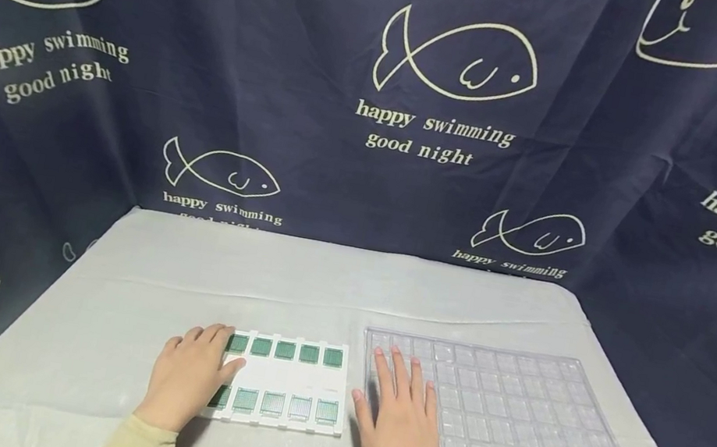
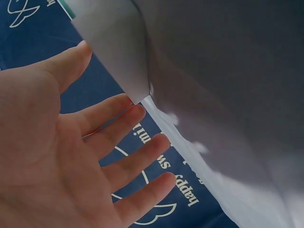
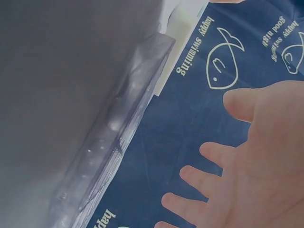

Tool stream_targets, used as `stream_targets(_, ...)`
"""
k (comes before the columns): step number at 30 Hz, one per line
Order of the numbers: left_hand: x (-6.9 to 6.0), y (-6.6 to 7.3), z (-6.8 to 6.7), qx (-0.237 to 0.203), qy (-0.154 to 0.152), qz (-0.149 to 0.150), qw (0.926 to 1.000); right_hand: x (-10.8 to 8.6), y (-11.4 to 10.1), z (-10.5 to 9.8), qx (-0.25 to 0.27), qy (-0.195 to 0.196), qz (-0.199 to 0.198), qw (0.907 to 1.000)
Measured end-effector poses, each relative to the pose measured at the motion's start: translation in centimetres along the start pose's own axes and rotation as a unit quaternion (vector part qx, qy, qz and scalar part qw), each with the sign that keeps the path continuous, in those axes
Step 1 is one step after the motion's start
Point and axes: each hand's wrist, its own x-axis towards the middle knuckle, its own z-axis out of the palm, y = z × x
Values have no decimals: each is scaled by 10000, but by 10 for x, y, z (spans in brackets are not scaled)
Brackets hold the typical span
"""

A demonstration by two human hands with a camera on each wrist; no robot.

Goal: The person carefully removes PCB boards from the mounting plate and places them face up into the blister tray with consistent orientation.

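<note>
Left hand (image 1: 189,373): loosely spread, at white tray (image 1: 283,376) | right hand (image 1: 402,432): spread above clear tray (image 1: 518,416)

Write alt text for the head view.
A left hand touches the left end of a white rectangular board with two rows of green squares, while a right hand spreads over the left part of a clear rectangular plastic compartment tray. Board and tray lie on a white table before fish-printed dark-blue fabric.

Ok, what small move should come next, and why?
Probably slide the right hand over to the right end of the rectangular white panel with green squares: the left hand is at its left end, while the right hand's fingers lie spread over the clear plastic compartment tray, gripping nothing.
</note>
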Motion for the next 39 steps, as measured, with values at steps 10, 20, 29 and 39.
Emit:
stream_targets(10,-1,-1,-3,-20,85,37,10000,2,-2,-3,8,-22,60,10000)
stream_targets(20,-1,-1,-3,-32,72,95,9999,1,2,-4,-243,477,-353,9979)
stream_targets(29,0,-3,0,-60,97,110,9999,21,8,-7,-39,840,-1159,9897)
stream_targets(39,0,0,0,-107,171,100,9997,62,-5,-4,230,119,-1678,9855)
